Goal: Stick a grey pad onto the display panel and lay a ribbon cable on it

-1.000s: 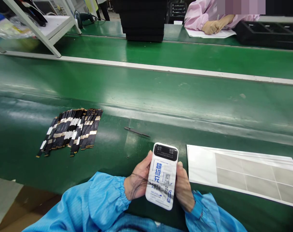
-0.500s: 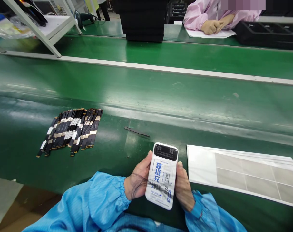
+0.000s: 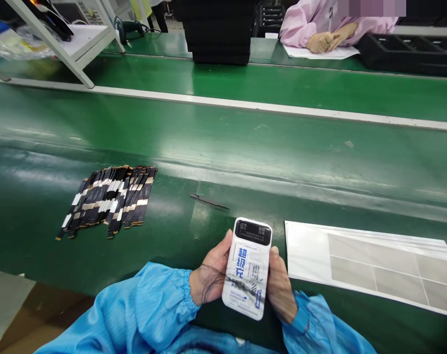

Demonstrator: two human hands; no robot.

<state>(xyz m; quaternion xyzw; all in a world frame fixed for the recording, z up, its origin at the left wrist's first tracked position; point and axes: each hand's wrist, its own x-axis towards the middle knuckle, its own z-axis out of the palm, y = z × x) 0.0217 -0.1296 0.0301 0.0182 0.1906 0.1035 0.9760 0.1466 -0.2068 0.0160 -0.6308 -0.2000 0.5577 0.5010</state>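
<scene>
A white power bank (image 3: 245, 275) with rounded corners is held between my two hands, tilted a little to the right. It has a black window at its top end and blue and black printing below. My left hand (image 3: 213, 273) grips its left edge, thumb along the side. On the opposite edge my right hand (image 3: 280, 285) is closed, its fingers partly hidden. Just beyond the power bank, a thin dark tweezer-like tool (image 3: 209, 202) lies on the green surface. White sheets (image 3: 308, 250) bearing grey rectangular films rest to the right of my right hand.
Several black flex cables (image 3: 108, 199) lie in a spread pile at the left. A green conveyor belt (image 3: 245, 128) runs across, with a white rail (image 3: 223, 102) behind it. Farther back stand stacked black trays (image 3: 219, 34), a white rack (image 3: 86, 44) and a person in pink sleeves (image 3: 300, 24).
My hands and the power bank have stayed in place. A pale mark on the green belt has shifted slightly to the left.
</scene>
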